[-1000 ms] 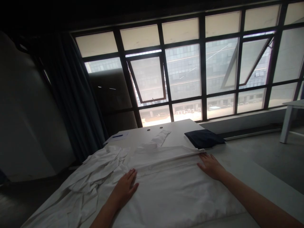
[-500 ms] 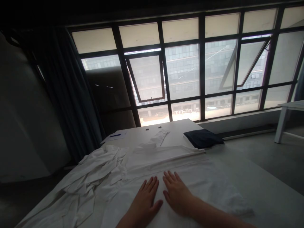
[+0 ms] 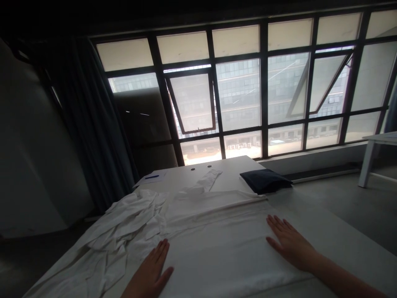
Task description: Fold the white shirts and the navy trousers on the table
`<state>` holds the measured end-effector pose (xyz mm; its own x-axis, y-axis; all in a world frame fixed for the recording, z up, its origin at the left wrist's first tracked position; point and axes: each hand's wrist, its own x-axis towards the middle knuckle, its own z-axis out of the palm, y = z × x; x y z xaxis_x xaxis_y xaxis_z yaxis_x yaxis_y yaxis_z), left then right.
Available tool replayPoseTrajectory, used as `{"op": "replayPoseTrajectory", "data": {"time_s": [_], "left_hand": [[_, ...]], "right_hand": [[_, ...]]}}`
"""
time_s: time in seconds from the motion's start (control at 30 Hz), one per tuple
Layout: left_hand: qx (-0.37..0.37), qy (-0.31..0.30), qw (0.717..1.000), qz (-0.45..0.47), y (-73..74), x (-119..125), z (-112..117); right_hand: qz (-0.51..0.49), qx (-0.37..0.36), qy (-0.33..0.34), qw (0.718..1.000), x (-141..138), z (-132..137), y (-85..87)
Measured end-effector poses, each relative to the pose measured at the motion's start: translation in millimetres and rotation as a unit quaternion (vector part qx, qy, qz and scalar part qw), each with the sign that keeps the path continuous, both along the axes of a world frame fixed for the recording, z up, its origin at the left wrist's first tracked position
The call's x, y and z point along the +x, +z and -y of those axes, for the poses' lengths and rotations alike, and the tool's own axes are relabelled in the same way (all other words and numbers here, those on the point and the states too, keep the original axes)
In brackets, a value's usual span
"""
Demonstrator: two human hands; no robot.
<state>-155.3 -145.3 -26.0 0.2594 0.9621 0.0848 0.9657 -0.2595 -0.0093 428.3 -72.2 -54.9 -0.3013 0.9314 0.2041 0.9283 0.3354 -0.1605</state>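
Note:
A white garment, seemingly a shirt (image 3: 214, 256), lies spread over the near part of the white table (image 3: 328, 231), one sleeve stretching away toward the far end. On its left side my left hand (image 3: 151, 269) rests flat, fingers straight and thumb out. My right hand (image 3: 288, 242) lies palm down at the garment's right edge, thumb apart from the fingers. Neither hand grips anything. Cloth between the hands looks mostly smooth, with a few shallow creases. The garment's near edge runs out of view at the bottom.
Crumpled white cloth (image 3: 124, 231) is heaped along the table's left side. A dark folded item (image 3: 265, 181) lies at the right edge. Farther off is a blue pen (image 3: 151, 177) on paper. Another white table (image 3: 370, 157) stands at right, and windows fill the back.
My hands have slid apart from the garment's middle, the left one leftward and nearer, the right one to the right edge. The cloth between them is flatter.

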Motion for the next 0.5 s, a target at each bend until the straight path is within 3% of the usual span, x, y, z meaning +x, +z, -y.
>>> {"op": "replayPoseTrajectory", "data": {"time_s": [0.1, 0.2, 0.27, 0.33, 0.43, 0.5], "left_hand": [[-0.001, 0.006, 1.0, -0.008, -0.2, -4.9, 5.2], [0.004, 0.0, 1.0, -0.011, -0.4, -3.3, 5.9], [0.015, -0.005, 1.0, -0.01, -1.7, -2.9, 4.9], [0.024, -0.005, 1.0, -0.009, -2.9, -3.1, 4.1], [0.023, 0.0, 1.0, -0.01, -1.7, -2.6, 4.4], [0.02, -0.001, 1.0, -0.007, 1.3, -1.2, 5.5]], "right_hand": [[0.027, 0.051, -0.043, 0.997, 42.0, -8.6, 2.4], [0.037, 0.113, -0.029, 0.993, 23.1, -12.4, 21.8], [0.02, 0.098, 0.006, 0.995, -25.9, -6.4, 37.1], [-0.004, 0.038, 0.102, 0.994, -92.4, 7.3, 49.7], [-0.051, -0.042, 0.245, 0.967, -190.7, 33.2, 61.1], [-0.08, -0.071, 0.303, 0.947, -235.4, 46.8, 64.6]]}}
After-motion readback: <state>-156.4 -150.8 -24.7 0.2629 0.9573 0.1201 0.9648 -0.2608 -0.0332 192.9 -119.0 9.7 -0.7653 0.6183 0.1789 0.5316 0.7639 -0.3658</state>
